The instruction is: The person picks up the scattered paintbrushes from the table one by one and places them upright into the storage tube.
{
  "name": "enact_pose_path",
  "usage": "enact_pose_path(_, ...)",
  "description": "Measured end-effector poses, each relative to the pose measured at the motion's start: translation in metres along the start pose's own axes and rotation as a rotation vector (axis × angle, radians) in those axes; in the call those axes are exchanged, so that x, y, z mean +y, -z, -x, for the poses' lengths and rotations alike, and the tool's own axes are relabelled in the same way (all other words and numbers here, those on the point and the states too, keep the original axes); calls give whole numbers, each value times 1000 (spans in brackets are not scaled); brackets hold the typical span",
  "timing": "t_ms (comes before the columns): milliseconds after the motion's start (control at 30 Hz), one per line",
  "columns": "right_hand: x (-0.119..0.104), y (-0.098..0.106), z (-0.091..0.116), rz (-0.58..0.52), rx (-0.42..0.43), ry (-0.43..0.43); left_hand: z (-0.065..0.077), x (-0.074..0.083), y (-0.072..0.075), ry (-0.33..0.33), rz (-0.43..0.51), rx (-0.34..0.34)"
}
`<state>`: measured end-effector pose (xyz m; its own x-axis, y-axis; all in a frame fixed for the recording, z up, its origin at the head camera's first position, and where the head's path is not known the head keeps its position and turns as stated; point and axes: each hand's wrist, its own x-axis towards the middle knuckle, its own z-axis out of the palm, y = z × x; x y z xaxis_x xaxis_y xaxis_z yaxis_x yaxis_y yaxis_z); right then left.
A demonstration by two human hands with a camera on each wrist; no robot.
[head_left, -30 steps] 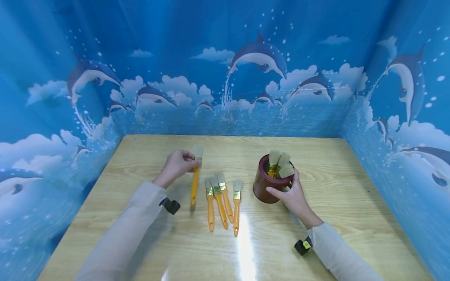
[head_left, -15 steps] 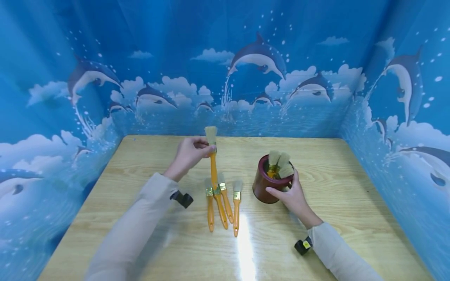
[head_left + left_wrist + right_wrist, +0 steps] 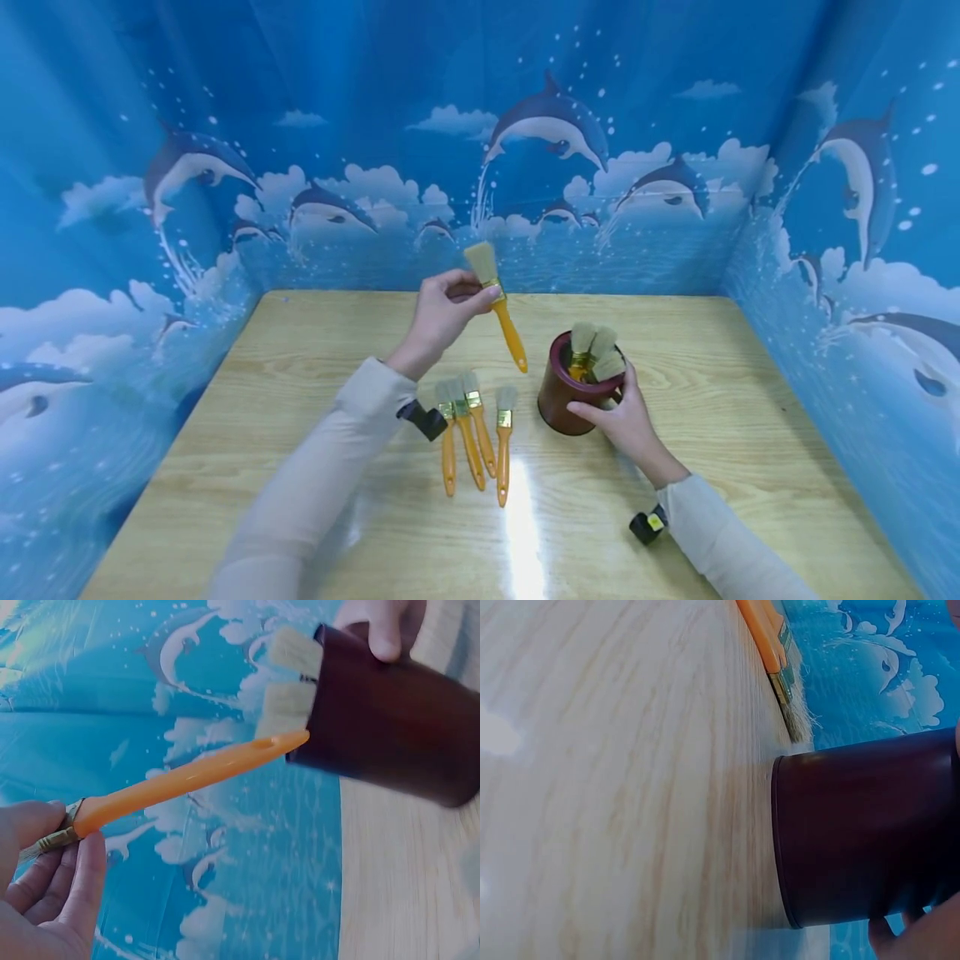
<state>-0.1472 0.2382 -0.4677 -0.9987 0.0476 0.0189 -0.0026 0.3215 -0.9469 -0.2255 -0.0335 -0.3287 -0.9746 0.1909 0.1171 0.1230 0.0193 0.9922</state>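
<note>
My left hand [image 3: 441, 315] pinches a flat paintbrush [image 3: 510, 333] at its metal ferrule, above the table. Its pale bristles point up, and the orange handle slants down to the right, toward a dark red-brown pot [image 3: 562, 402]. In the left wrist view, the handle [image 3: 180, 784] has its tip in front of the pot's rim. My right hand [image 3: 630, 425] grips the pot's right side near the rim, thumb in front; some of its fingers are hidden. Three paintbrushes [image 3: 582, 337] stand in the pot, bristles up.
Several more paintbrushes [image 3: 463, 417] lie on the wooden table [image 3: 300, 350] left of the pot, bristles away from me; one [image 3: 504, 442] lies a little apart. A blue dolphin-print curtain [image 3: 420, 108] surrounds the back and sides.
The left hand has carried its paintbrush up and to the right, over the lying brushes toward the pot. Its handle has swung to slant rightward. The right hand and pot have stayed put.
</note>
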Motion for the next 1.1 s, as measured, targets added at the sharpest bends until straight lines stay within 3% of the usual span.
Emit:
enact_pose_path(200,2,2,-1,5,-5,36,-2,-2,-22,-53,82,-3)
enact_pose_path(333,3,2,-1,9,-3,54,-4,-4,-35,-95,81,-16)
enact_pose_path(633,1,2,-1,-3,-16,47,-3,-13,-60,-223,-143,-41)
enact_pose_path(833,2,2,-1,-6,-15,45,0,-17,-70,-303,-206,-66)
enact_pose_path(1100,3,2,-2,-16,-6,61,0,-28,-79,-333,-276,-87)
